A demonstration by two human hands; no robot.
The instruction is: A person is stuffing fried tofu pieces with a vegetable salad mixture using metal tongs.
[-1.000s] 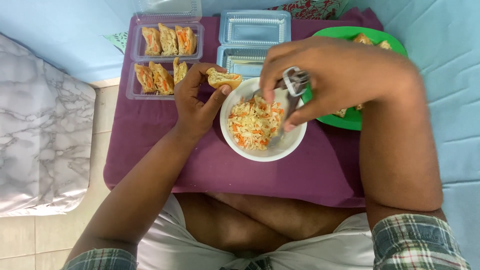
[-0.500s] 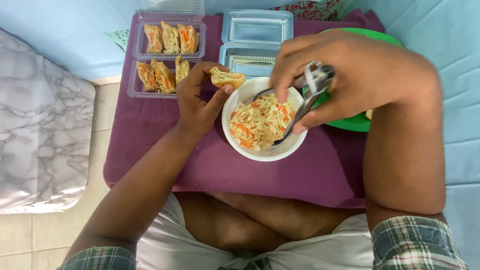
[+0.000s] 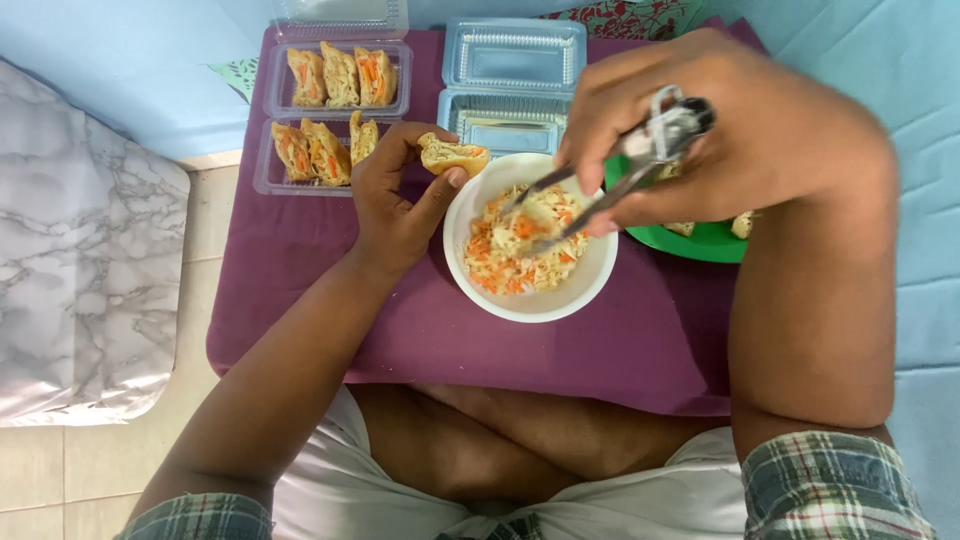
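The left hand (image 3: 395, 200) pinches a small filled pastry piece (image 3: 453, 155) between thumb and fingers, held at the rim of a white bowl (image 3: 530, 300) just to its right. The bowl holds shredded salad (image 3: 520, 245) with orange bits. The right hand (image 3: 720, 130) is closed round metal tongs (image 3: 600, 185), whose tips dip into the salad. Beyond the left hand, two clear plastic trays (image 3: 335, 110) hold rows of filled pastry pieces. Beyond the bowl lies an open clear container (image 3: 510, 85) with nothing in it. Under the right hand a green plate (image 3: 705, 242) holds a few pieces. All rest on a purple cloth (image 3: 300, 260).
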